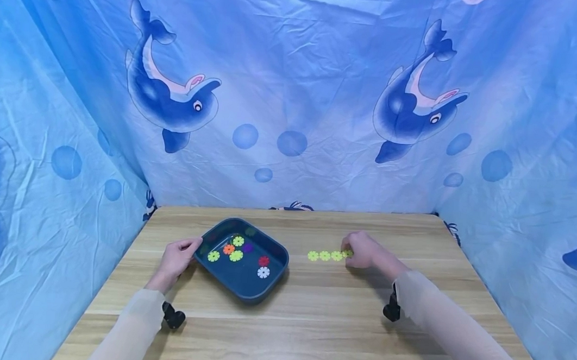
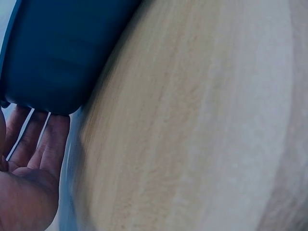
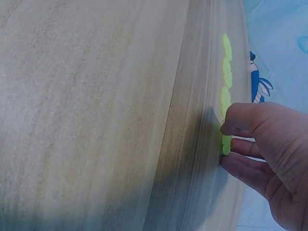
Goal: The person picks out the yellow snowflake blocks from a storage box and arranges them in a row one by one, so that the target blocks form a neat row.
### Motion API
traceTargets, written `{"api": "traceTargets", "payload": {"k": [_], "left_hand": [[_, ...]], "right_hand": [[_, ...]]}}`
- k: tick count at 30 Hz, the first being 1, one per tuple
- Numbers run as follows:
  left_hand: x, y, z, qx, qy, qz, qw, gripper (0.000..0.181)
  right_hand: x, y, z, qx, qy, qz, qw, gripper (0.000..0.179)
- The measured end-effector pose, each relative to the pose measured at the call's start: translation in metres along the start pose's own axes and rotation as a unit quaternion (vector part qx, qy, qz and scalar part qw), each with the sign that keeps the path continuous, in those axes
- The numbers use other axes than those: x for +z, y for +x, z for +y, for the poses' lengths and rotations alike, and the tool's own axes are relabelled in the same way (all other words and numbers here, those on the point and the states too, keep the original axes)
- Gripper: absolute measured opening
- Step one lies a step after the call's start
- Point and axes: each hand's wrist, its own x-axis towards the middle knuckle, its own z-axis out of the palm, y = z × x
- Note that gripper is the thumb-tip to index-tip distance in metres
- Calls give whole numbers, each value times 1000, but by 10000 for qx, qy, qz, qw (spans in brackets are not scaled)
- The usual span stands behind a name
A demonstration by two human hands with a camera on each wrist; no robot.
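Note:
At the left, the left hand holds the corner of a dark blue plastic tray. In the left wrist view its fingers lie against the outside of the tray. Inside the tray are several snowflake discs: yellow-green ones, an orange disc, a purple disc, a red disc and a white disc. To the right, a row of yellow-green snowflake discs lies end to end. The right hand pinches the disc at the row's right end.
The tray and the row rest on a wood-grain table. A blue curtain printed with dolphins encloses its back and sides. Each wrist carries a small black camera, such as the right one.

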Motion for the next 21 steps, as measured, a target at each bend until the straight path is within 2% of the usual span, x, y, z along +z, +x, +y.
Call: {"api": "traceTargets", "payload": {"k": [13,21], "left_hand": [[1,-1,0,34,33,40,10000,69],[0,-2,-1,48,50,55,10000,70]], "right_hand": [[-1,1,4,82,262,-71,9996,27],[-18,13,-3,199,569,-119,9981,27]]}}
